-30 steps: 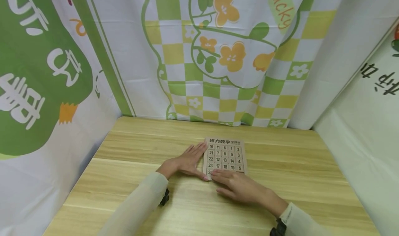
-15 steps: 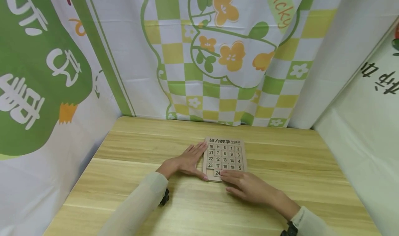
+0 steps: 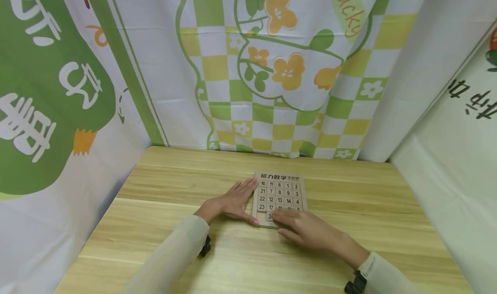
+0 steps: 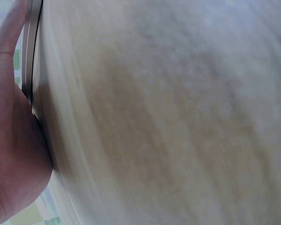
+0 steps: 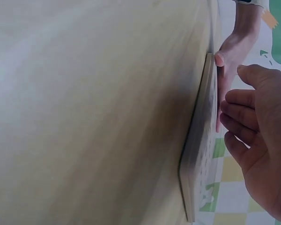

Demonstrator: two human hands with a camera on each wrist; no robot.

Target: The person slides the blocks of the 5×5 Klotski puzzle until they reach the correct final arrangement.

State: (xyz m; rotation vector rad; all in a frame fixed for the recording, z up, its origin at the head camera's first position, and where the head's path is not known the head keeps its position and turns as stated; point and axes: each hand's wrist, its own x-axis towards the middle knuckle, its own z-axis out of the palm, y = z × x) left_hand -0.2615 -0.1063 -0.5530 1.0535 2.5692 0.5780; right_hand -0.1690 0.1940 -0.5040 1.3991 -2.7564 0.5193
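A wooden number sliding puzzle (image 3: 300, 178) lies flat on the table, its numbered square tiles in rows under a printed heading. Along its left edge rests my left hand (image 3: 234, 202), fingers straight, with the thumb at the lower left corner. In the bottom row, the 24 tile (image 3: 269, 216) sits in the second column, beside a vacant corner slot. Over the lower tiles reaches my right hand (image 3: 308, 229), fingertips at the 24 tile and partly covering 18 and 19. The right wrist view shows its fingers (image 5: 241, 115) only slightly bent, gripping nothing.
A wood-grain table (image 3: 155, 173) carries the puzzle. Behind it hangs a checked, flowered cloth (image 3: 217, 67), with printed white cloths at the left and right sides. Dark devices (image 3: 205, 246) are strapped at both wrists.
The 24 tile has slid right from the bottom left corner to the second column under my right hand. That hand then shifted slightly back leftward and up. My left hand stays put.
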